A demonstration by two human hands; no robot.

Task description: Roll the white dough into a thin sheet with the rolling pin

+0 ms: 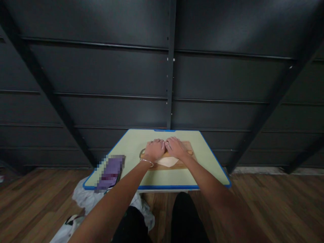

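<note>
A wooden cutting board [187,145] lies on a small pale table, with a metal ring handle [141,153] at its left end. On it rests a flat, pale sheet of dough [168,162]. Across the dough's far part lies a wooden rolling pin [166,154], mostly covered by my hands. My left hand [155,150] is curled over its left part, a bracelet at the wrist. Close beside it, my right hand [175,147] is closed over the right part. Both sets of fingertips are hidden on the far side.
The pale table [210,168] has a blue rim. A pixelated purple item [110,172] lies at its left edge. Below on the wooden floor sits a crumpled white plastic bag [84,195]. Dark metal panels [126,111] stand behind the table. My knees are under its near edge.
</note>
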